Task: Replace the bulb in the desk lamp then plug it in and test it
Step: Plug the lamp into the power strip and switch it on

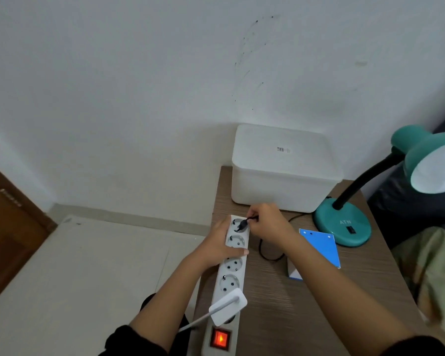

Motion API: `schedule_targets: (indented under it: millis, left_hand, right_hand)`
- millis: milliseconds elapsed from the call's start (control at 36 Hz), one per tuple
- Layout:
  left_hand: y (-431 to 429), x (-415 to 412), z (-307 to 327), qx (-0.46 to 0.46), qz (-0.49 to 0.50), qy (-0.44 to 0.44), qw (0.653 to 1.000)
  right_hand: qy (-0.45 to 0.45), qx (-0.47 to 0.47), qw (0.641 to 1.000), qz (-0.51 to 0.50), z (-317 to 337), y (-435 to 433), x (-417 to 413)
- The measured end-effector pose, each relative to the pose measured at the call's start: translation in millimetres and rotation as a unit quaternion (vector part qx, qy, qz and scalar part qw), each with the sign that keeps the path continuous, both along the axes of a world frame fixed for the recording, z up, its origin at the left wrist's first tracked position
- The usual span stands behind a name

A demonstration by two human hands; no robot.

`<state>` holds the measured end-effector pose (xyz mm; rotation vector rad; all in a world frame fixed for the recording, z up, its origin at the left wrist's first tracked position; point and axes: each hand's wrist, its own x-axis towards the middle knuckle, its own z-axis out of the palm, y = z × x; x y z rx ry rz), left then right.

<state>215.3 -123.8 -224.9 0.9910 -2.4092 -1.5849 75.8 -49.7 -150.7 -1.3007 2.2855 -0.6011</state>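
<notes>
Here, left to right: left hand (220,246) clamped across power strip (231,265) lying lengthwise on desk (306,304); black plug (242,225) at farthest socket, pinched in right hand (265,222) grip; teal lamp (344,222) far right, bulb (437,170) fitted.

wood-grain bedside table (306,304) holds a white lidded box (283,170) at the back; teal desk lamp (344,224) base to its right; blue bulb box (319,247) in front of that; white power strip (231,273) along the left edge, black cord (265,250) looping beside it
</notes>
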Motion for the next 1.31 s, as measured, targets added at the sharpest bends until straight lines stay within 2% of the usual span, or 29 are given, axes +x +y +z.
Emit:
schedule_targets:
  millis: [528,806,1056,1306]
  left_hand:
    - [-1.6,-0.1,-6.6,0.021,0.011,-0.011,1.000]
    - [-0.5,0.4,0.9,0.041,0.006,0.041,0.998]
    - [1.1,1.8,4.0,0.038,-0.003,0.061,0.997]
    - [1.7,2.2,3.4,0.057,0.004,0.051,0.997]
  right_hand:
    - [0.014,0.023,1.000,-0.016,12.1,-8.1,-2.1]
    - [0.007,0.056,0.998,-0.004,16.2,-22.7,6.0]
    - [0.064,0.107,0.991,0.042,20.5,-30.3,15.2]
    - [0.003,0.077,0.996,0.035,9.6,-27.7,10.5]
